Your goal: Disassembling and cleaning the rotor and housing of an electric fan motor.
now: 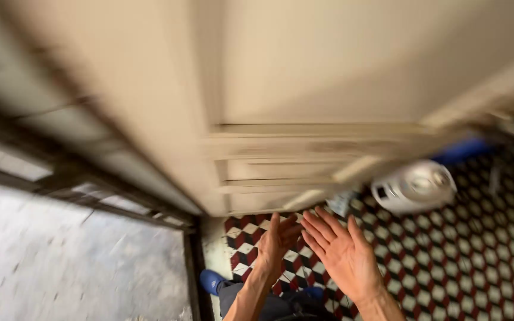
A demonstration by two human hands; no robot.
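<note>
My left hand (pixel 276 242) and my right hand (pixel 341 252) are raised side by side low in the view, fingers spread and pointing at the lower panels of a cream panelled door (pixel 304 107). Neither hand holds anything. My right palm faces up and left; my left hand is seen edge-on, close to the right one. Both are just short of the door's bottom panel (pixel 269 184); I cannot tell whether they touch it. My blue shoe (pixel 210 280) and dark trouser leg show below the hands.
The floor (pixel 483 255) has red, black and white cube-pattern tiles. A round white appliance (pixel 414 187) sits on it at the right, with a blue object (pixel 462 150) behind. At the left a dark threshold (pixel 193 267) borders a grey stone surface (pixel 72 261).
</note>
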